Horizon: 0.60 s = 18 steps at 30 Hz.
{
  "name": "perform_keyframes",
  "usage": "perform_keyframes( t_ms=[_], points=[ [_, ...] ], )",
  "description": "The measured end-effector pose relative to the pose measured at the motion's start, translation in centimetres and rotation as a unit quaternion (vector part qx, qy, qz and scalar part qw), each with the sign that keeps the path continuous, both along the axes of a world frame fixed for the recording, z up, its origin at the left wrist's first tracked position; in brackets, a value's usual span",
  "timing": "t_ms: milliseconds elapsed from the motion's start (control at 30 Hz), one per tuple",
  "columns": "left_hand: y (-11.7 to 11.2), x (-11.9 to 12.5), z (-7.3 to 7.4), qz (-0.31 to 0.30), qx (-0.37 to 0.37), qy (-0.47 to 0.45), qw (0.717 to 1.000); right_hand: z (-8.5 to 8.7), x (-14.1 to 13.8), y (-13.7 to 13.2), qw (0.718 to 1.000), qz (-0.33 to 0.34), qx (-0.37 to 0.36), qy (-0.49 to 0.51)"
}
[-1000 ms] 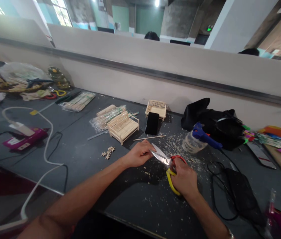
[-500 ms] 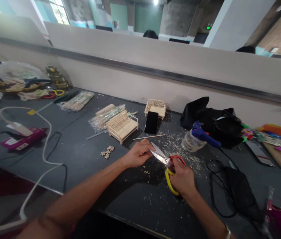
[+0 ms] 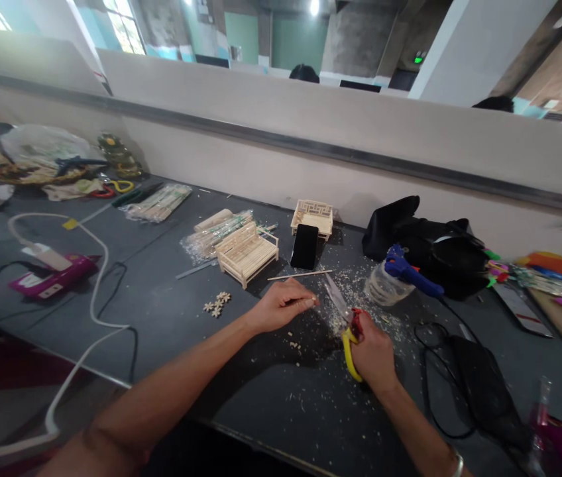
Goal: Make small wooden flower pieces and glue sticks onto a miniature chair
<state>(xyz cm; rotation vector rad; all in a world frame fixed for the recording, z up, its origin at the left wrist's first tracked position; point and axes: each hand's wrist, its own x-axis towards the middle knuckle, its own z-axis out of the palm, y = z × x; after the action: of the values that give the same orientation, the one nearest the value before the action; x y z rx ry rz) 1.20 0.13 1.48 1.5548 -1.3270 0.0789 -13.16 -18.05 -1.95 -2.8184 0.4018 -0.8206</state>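
My right hand [image 3: 371,354] is closed round the red and yellow handles of a pair of scissors [image 3: 343,317], whose blades point up and away from me. My left hand [image 3: 281,305] pinches a small pale wooden piece [image 3: 312,301] just left of the blades, apart from them. Pale wood chips [image 3: 360,291] lie scattered on the dark grey table [image 3: 171,305] around both hands. A thin wooden stick [image 3: 299,274] lies just beyond my left hand.
A small wooden bench model [image 3: 247,252], a black phone [image 3: 304,246] and a little wooden tray [image 3: 312,216] stand behind. A blue glue gun [image 3: 410,270] rests on a clear cup by a black bag [image 3: 425,242]. A pink power strip [image 3: 50,278] with cables lies left.
The scissors swung away from my left hand, the blades now pointing up and back instead of toward the pinched piece. My right hand turned slightly; my left hand stayed.
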Motion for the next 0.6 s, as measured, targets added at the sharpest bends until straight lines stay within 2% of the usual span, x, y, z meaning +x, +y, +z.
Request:
perform_keyframes(
  t_ms=[267,600],
  points=[
    [0.0,-0.1,0.1,0.023,0.004,0.048,0.999,0.1,0.0,-0.3,0.999,0.017,0.024,0.028],
    [-0.1,0.1,-0.9,0.056,-0.022,0.066,0.996,0.2,-0.1,0.4,0.998,0.049,-0.014,0.037]
  ],
)
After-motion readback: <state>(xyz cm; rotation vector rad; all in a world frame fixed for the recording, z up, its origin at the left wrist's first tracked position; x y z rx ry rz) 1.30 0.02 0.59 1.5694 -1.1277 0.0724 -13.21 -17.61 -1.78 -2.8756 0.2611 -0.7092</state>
